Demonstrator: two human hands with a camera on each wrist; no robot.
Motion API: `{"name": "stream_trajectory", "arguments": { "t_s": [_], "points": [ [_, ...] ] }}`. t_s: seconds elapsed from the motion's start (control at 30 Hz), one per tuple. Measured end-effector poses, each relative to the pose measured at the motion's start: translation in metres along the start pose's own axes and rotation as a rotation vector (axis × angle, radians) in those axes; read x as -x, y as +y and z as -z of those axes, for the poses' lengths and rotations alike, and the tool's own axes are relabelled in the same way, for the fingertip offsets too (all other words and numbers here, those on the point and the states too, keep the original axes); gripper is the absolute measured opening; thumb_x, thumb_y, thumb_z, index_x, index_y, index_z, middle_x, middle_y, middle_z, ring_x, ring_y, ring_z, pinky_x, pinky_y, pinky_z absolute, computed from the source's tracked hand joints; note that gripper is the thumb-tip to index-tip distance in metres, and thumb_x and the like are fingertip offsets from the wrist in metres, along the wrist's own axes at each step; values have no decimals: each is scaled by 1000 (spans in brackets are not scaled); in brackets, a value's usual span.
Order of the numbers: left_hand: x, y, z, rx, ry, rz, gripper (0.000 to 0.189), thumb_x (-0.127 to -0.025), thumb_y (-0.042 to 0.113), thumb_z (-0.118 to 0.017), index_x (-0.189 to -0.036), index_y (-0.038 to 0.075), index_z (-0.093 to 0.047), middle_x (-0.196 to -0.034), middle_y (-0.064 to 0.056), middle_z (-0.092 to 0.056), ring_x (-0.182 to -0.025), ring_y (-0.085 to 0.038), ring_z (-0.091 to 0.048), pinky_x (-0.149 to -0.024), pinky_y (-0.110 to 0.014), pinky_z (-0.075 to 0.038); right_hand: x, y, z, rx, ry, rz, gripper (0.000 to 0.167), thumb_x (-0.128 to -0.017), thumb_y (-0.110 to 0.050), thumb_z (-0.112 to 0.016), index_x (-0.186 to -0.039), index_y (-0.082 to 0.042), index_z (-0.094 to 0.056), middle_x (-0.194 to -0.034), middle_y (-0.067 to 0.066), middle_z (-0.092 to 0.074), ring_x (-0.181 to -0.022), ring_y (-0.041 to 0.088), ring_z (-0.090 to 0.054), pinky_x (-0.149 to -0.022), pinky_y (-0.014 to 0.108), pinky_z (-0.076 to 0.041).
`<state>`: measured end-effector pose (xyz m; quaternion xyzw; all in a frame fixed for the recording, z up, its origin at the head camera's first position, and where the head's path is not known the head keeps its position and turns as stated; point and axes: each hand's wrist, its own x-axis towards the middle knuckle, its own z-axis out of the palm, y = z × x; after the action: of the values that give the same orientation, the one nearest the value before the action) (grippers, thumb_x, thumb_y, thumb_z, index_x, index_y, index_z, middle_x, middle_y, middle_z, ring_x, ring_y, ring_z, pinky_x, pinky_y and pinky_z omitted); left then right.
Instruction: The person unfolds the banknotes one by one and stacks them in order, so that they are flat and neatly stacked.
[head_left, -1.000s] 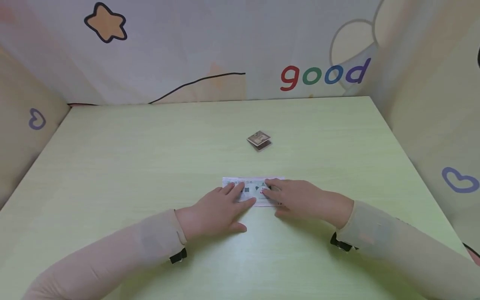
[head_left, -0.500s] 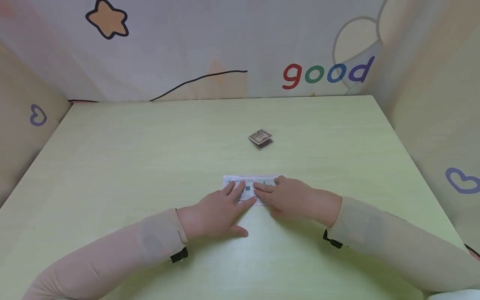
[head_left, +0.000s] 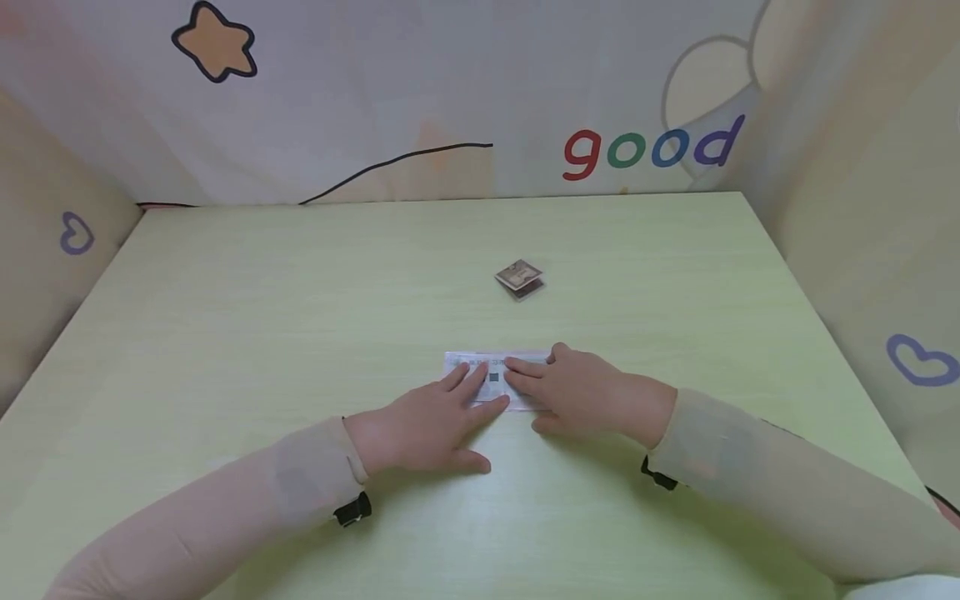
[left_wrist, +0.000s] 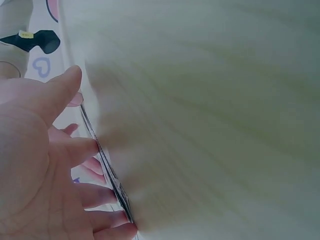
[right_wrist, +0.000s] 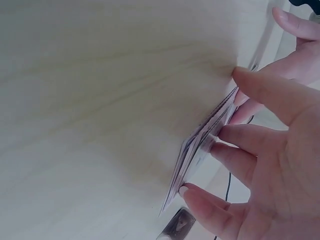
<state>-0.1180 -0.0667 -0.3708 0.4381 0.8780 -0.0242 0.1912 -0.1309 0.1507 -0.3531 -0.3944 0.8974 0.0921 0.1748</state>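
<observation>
A pale folded paper slip (head_left: pixel 492 379) with small print and a dark square code lies flat on the table between the hands. Its stacked layers (right_wrist: pixel 202 142) show at the edge in the right wrist view, slightly apart. Spread fingers of the left hand (head_left: pixel 423 427) rest on the slip's left part, the thumb off to the near side on the table. On the right part, the right hand (head_left: pixel 592 396) presses with extended fingers and covers that end. Its thumb reaches the slip's near edge. Farther back sits a small brown folded note (head_left: pixel 520 279), half-sprung, touched by neither hand.
The light green tabletop (head_left: pixel 300 308) stretches around both hands. A printed cloth wall (head_left: pixel 360 100) rises along the back edge, and similar cloth walls stand at both sides. A black strap piece (head_left: pixel 352 508) hangs under the left cuff, another under the right.
The right hand has slid left along the slip, closer to the left hand, and covers more of its right part. The left hand has stayed nearly in place; the brown note has not moved.
</observation>
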Motion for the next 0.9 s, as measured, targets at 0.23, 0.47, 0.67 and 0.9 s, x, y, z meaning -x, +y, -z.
{"name": "stream_trajectory", "arguments": {
  "t_s": [0.23,0.47,0.67,0.9],
  "points": [
    [5,-1,-2,-27,-17,9,72,-90,59,-45,-148,19,-29,-152,-19,-14,-137,-39,-18,-107,-41,-28,0,-1,1,-5,-5,-5,68,-88,-42,-60,-145,-13,-35,-150,1,-30,-99,36,-50,-73,38,-49],
    [17,-8,-4,-18,7,26,70,-90,55,-50,-145,13,-36,-152,-12,-23,-136,-31,-26,-103,-39,-35,1,0,-3,-29,1,-25,68,-89,-43,-59,-145,-14,-34,-150,0,-30,-103,35,-49,-71,36,-48],
    [30,-15,-2,31,36,31,69,-90,49,-55,-142,7,-40,-149,-9,-30,-135,-26,-31,-104,-38,-33,3,1,-5,-19,5,-41,67,-89,-45,-56,-145,-13,-35,-150,-1,-30,-108,33,-48,-73,35,-49],
    [36,-17,0,24,44,39,66,-90,46,-56,-138,4,-44,-147,-7,-34,-132,-26,-35,-103,-40,-35,8,3,-8,-55,-1,-46,67,-90,-45,-55,-145,-11,-35,-150,2,-30,-119,34,-44,-85,40,-48]
  ]
}}
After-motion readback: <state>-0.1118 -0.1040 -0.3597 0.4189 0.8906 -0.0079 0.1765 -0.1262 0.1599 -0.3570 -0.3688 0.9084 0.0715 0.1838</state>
